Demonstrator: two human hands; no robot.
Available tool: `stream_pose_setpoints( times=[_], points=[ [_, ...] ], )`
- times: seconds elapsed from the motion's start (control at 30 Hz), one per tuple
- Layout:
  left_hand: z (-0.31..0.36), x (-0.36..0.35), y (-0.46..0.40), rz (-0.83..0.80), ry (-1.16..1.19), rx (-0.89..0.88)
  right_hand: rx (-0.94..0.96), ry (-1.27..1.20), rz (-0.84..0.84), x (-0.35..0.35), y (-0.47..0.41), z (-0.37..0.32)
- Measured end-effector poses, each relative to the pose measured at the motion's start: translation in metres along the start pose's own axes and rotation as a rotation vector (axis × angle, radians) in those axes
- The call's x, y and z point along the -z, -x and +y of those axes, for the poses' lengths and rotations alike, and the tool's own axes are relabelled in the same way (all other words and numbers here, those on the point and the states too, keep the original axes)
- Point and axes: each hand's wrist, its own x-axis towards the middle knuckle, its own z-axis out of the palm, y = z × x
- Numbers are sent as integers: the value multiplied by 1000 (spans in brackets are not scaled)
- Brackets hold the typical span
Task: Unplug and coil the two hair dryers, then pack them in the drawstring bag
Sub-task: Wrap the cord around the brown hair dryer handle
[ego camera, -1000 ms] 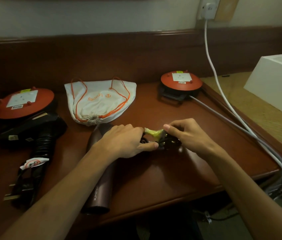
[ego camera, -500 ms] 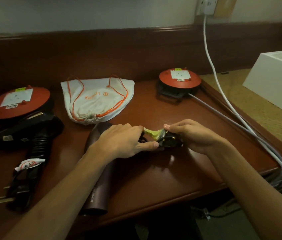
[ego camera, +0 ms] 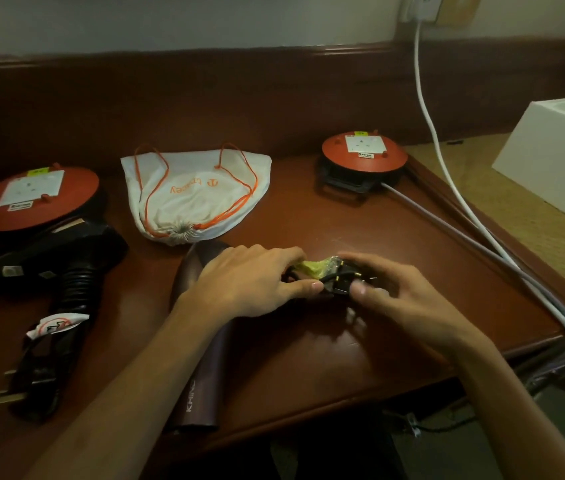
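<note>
1. The slim maroon tube-shaped hair dryer lies lengthwise on the polished red-brown wooden desk, its far end under the left hand. It looks rigid and smooth, probably slippery, so I would take it round the middle of the barrel rather than by the flex.
2. Its black three-pin plug sits between both hands beside a crumpled yellow-green tag. The plug is hard and light; the cord, mostly hidden, should be springy and may uncoil if let go.
3. The left hand rests palm-down, fingers curled over the coiled cord and the thumb pressing at the plug.
4. The right hand comes in opposite, fingers and thumb pinching the plug body. The hands are close together, nearly touching.
5. The bulky black hair dryer with ribbed handle lies at the left, its cord bundled along the handle.
6. The white cloth drawstring bag with orange cords lies flat beyond the hands, its mouth cinched; soft and limp, it needs opening first.
</note>
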Motion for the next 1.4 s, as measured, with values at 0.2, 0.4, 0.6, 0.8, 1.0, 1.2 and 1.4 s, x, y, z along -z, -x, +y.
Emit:
stream_pose_setpoints(
  times=[0.2, 0.4, 0.6, 0.8, 1.0, 1.2, 1.4],
  points=[
    [6, 1, 3, -20, 6, 23, 248, 350, 309, -32, -8, 28],
    [2, 4, -2, -39, 73, 55, 142, 147, 252, -24, 0, 21],
    [6, 7, 2, -41, 54, 70, 112, 177, 294, -27, 2, 21],
    [15, 13, 22, 67, -66, -10, 149, 213, 277, -25, 3, 22],
    [14, 14, 92, 372, 33, 266, 150, 164, 261, -24, 1, 24],
    [15, -25, 113, 339, 171, 533, 368, 545, 388, -35, -1, -3],
    [-19, -24, 67, 342, 313, 392, -26, 974, -87, -36, -37, -47]
  ],
)
